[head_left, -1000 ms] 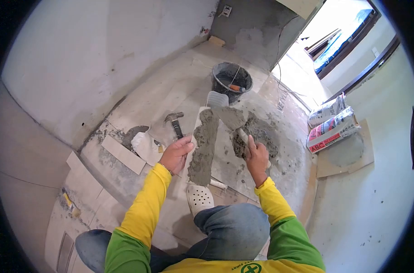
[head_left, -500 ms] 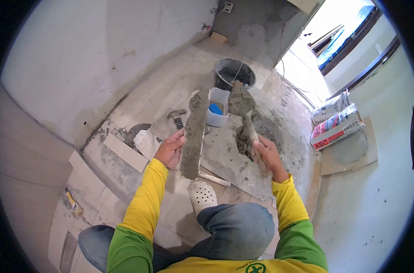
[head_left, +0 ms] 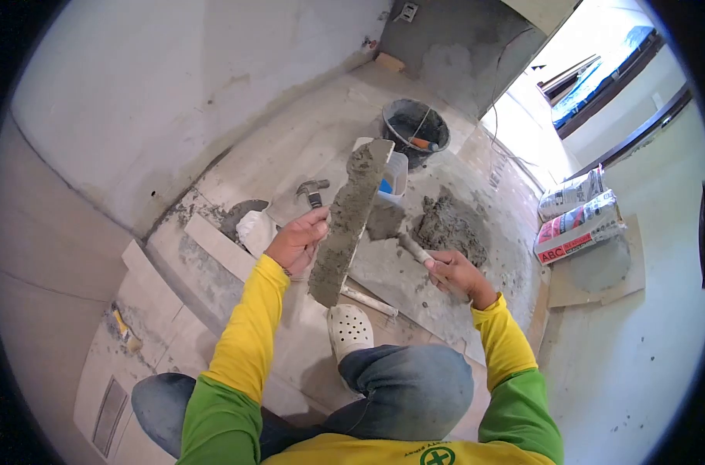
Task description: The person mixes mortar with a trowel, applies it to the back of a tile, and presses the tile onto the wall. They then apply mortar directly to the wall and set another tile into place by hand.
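Note:
My left hand (head_left: pixel 298 244) grips the left edge of a long narrow tile strip (head_left: pixel 351 213), its upper face coated with grey mortar. The strip leans to the right, with its lower end above the white clog on my foot. In my right hand (head_left: pixel 461 275) is a trowel (head_left: pixel 385 220), held by its handle, the mortar-smeared blade pointing left toward the strip's right edge. Just beyond the trowel, a heap of wet mortar (head_left: pixel 452 231) lies on the floor board. Partly hidden behind the strip stands a clear plastic tub (head_left: pixel 397 173) with something blue in it.
A black bucket (head_left: pixel 416 128) with an orange-handled tool stands farther back. Left of the strip are a hammer (head_left: pixel 314 191) and a white cloth-like bundle (head_left: pixel 256 232). Cut tile strips (head_left: pixel 213 246) and a brush (head_left: pixel 126 332) lie at left. Cement bags (head_left: pixel 577 229) rest by the right wall.
The trowel has swung down and left, its blade now beside the strip. The strip's upper end has tipped to the right, covering more of the tub. The whole view has shifted slightly.

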The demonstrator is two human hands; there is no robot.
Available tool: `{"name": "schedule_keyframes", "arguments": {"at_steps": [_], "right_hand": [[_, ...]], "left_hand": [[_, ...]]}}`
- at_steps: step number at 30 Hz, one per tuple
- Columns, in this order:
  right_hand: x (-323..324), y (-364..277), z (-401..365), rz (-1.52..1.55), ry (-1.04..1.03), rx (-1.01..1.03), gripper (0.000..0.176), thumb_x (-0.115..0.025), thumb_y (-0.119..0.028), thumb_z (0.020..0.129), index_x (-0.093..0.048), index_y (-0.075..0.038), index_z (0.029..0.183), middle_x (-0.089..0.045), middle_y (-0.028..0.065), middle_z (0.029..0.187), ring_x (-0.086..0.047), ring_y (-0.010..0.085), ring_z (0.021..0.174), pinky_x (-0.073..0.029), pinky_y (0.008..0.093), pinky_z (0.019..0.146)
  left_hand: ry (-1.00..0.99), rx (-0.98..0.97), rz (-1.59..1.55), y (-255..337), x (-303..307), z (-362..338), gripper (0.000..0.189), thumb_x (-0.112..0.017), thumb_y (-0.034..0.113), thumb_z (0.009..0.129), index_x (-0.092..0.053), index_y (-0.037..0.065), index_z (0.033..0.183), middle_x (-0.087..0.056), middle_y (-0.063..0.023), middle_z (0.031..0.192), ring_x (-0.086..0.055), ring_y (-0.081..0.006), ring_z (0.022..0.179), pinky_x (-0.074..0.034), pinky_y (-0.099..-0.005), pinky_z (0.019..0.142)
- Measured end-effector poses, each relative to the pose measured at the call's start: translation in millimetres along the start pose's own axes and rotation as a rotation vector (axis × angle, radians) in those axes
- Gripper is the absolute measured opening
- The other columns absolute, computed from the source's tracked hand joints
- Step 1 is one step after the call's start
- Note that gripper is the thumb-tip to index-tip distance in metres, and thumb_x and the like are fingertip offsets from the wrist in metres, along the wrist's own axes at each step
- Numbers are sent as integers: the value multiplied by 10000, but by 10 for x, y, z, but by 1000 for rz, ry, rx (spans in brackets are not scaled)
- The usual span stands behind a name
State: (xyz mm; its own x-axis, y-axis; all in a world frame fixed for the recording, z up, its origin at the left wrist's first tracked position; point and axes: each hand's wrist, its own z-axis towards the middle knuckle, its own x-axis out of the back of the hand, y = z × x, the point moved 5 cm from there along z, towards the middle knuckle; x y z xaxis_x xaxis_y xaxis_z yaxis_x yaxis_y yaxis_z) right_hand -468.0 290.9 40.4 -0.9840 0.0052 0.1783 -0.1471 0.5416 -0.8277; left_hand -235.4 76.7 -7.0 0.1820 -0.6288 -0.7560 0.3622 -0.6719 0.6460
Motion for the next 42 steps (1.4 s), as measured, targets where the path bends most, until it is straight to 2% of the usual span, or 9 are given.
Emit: {"name": "schedule_keyframes", "arguments": {"at_steps": [6, 9, 12, 23, 27, 32, 36, 39, 42], "right_hand": [[333, -67, -185, 327, 263, 192, 445, -615, -341, 920, -598, -46, 1252, -544, 11, 669, -489, 109, 506, -400, 250, 476], [360, -494, -231, 128, 258, 227, 345, -593, -367, 916, -607, -38, 1020, -555, 27, 658, -494, 101, 481, -387, 243, 451], [415, -441, -179, 5, 130, 160, 453, -641, -333, 905, -602, -48, 1254, -547, 9, 678, -488, 86, 520, -378, 225, 470], [-84, -108, -593, -701, -18, 149, 458, -730, -317, 832, -640, -61, 1200, -700, 115, 1080, -658, 188, 912, -488, 317, 811], [172, 13, -1009, -451, 659, 353, 425, -726, -206, 823, -622, -9, 1184, -683, 103, 991, -619, 157, 841, -486, 319, 760], [487, 666, -998, -326, 1443, 444, 243, -666, -171, 857, -570, 8, 992, -600, 68, 826, -540, 179, 733, -461, 347, 699], [697, 2766, -315, -650, 1352, -13, 287, -644, -195, 849, -549, 21, 1012, -626, 246, 924, -595, 424, 834, -470, 446, 756], [551, 2809, -390, -517, 1026, -446, 404, -619, -268, 851, -534, 58, 1073, -598, 328, 985, -579, 487, 912, -455, 496, 805], [369, 2656, -473, -507, 1421, -140, 433, -636, -295, 839, -552, 80, 1039, -611, 329, 919, -597, 469, 914, -463, 494, 784]], "left_hand": [[47, -23, 32, 25, -29, 6, 564, -554, 115, 943, -312, -70, 1417, -508, -142, 1352, -513, -194, 1229, -396, -319, 1051], [35, 31, -26, -16, -95, 5, 531, -547, 76, 938, -342, -53, 1411, -549, -95, 1309, -532, -137, 1173, -397, -265, 1007], [31, 16, 13, -75, 37, 18, 543, -544, 68, 935, -331, -53, 1419, -533, -99, 1329, -523, -146, 1188, -389, -268, 1019], [297, -191, 11, 228, 282, -90, 506, -555, 98, 937, -387, -6, 1403, -605, -65, 1209, -589, -128, 1021, -469, -271, 902], [545, -200, 295, 179, 938, -128, 392, -615, 180, 914, -526, 8, 1255, -609, 20, 902, -513, -57, 710, -404, -203, 608], [492, -251, 110, 287, 782, -130, 334, -580, 115, 926, -531, 7, 1238, -639, -16, 1001, -612, -96, 858, -492, -246, 766], [432, -268, 18, 431, 451, -149, 373, -560, 96, 934, -497, 0, 1289, -638, -45, 1074, -623, -133, 914, -496, -260, 824], [434, -277, 32, 488, 360, -170, 392, -545, 88, 939, -478, -2, 1315, -628, -67, 1133, -616, -155, 978, -489, -283, 875], [476, -287, 61, 424, 486, -246, 400, -533, 87, 944, -466, -4, 1328, -615, -81, 1179, -601, -167, 1040, -473, -301, 922]]}}
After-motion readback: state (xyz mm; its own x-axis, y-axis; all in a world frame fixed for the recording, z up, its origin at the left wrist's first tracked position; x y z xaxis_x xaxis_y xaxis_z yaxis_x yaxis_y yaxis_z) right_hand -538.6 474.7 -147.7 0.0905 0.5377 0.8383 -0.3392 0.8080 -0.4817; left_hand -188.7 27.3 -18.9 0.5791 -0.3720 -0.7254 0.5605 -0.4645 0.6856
